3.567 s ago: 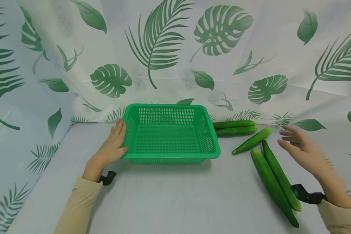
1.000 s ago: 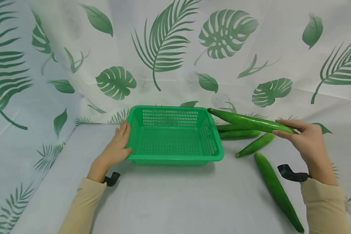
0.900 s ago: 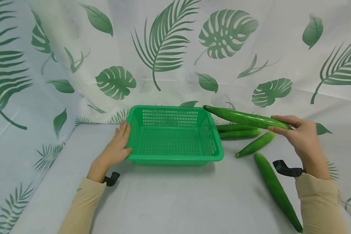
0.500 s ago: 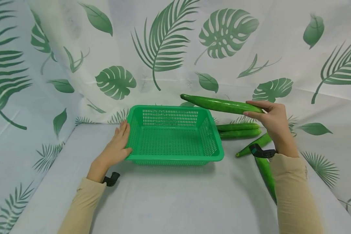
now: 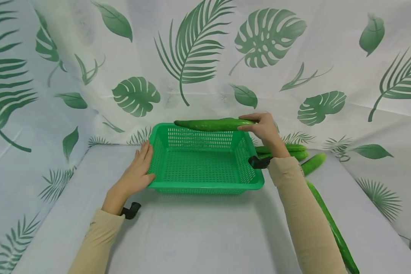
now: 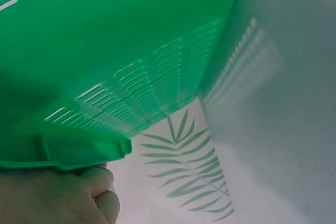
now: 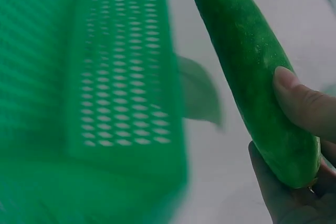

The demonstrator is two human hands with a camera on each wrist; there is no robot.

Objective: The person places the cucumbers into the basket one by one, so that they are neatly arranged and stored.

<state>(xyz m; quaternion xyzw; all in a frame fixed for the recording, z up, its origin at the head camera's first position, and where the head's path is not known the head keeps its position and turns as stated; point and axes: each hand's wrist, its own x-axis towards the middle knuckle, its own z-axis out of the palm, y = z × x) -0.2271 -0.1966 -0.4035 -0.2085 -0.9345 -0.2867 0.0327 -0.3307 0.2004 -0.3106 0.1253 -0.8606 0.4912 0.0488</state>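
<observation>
Cucumber (image 5: 207, 125), long and faintly speckled, tapers away from right fingers (image 7: 269, 184).

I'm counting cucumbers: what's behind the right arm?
Parts of four cucumbers show around the arm: two past the wrist, a short one and a long one. Their covered stretches, and anything else hidden there, can't be seen.

Around one perforated plastic basket (image 5: 205, 185) are two hands (image 5: 135, 169), two wrist cameras (image 5: 131, 211) and five cucumbers (image 5: 209, 125): one near its far rim, four to its right.
</observation>
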